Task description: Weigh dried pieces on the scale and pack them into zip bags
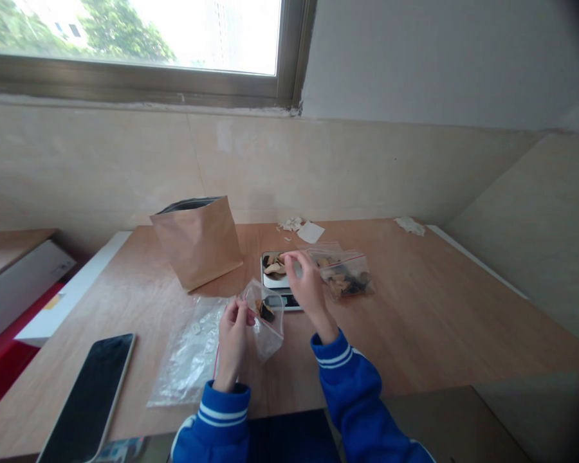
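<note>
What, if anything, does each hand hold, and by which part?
The left hand pinches a small clear zip bag by its left edge; whether the right hand holds anything, I cannot tell.

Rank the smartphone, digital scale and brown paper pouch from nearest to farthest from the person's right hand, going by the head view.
From the right hand:
1. Digital scale: immediately to its left.
2. Brown paper pouch: farther left and set back.
3. Smartphone: far left, at the picture's lower edge.
</note>
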Demonstrator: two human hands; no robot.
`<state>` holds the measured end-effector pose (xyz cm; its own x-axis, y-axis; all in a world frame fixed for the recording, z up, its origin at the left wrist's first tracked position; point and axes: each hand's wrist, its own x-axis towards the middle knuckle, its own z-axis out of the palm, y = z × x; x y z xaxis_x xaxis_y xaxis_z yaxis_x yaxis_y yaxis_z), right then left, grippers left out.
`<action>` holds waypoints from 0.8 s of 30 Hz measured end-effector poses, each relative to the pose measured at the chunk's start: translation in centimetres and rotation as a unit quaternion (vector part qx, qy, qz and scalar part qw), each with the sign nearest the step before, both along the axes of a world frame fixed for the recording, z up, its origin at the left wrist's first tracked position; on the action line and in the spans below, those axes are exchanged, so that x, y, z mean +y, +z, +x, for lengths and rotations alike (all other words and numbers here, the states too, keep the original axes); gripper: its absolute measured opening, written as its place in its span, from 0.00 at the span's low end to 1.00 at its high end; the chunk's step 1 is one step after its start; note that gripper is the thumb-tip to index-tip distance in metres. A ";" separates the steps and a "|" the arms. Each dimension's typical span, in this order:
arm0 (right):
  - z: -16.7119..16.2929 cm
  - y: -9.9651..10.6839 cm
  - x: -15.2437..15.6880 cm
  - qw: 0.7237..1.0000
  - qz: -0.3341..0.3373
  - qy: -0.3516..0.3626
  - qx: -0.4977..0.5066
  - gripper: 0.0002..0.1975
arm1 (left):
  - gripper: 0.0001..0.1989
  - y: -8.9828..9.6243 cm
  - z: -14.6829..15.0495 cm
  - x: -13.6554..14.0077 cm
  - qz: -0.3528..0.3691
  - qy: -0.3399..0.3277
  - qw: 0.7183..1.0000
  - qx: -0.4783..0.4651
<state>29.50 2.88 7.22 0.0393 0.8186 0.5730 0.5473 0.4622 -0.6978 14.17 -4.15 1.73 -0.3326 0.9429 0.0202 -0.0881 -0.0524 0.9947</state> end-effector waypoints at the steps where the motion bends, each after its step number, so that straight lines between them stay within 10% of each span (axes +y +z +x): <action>1: 1.0 -1.1 1.1 1.000 0.004 -0.025 -0.011 0.11 | 0.17 -0.1 -0.1 0.0 -0.002 0.001 1.000 -0.001; 10: 6.3 -9.6 6.5 0.988 -0.050 -0.068 -0.132 0.14 | 0.17 -0.1 -0.5 -0.5 0.002 -0.003 1.000 0.023; 19: 6.0 -7.9 5.9 0.986 -0.038 -0.118 -0.114 0.13 | 0.18 0.5 -0.6 -0.9 -0.004 -0.006 1.000 0.027; 24: 5.0 -3.2 3.0 0.994 -0.040 -0.081 -0.062 0.11 | 0.18 0.0 -0.5 -0.9 -0.002 -0.016 0.999 0.029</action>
